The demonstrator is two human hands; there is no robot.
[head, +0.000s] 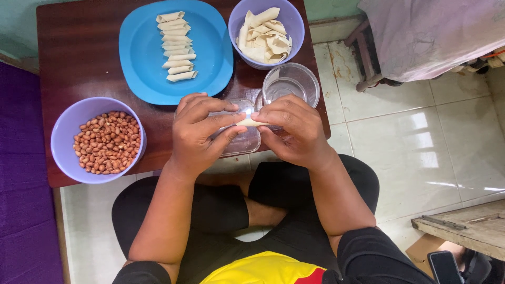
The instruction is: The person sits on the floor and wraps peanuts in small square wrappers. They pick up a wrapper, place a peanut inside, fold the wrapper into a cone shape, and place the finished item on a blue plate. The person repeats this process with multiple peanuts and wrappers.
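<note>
Two hands on one pastry roll (pixel 251 122), pinched between left hand (pixel 199 134) and right hand (pixel 292 131) over the near table (pixel 79 52) edge, above a clear tub (pixel 243 141). Squeeze too hard and the thin wrapper could split or unroll.

Glossy plastic plate (pixel 142 58), polished wooden table (pixel 79 58)

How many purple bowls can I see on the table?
2. One purple bowl with peanuts stands at the table's near left corner. The other purple bowl, holding pale wrapper pieces, stands at the far edge, right of the blue plate.
</note>
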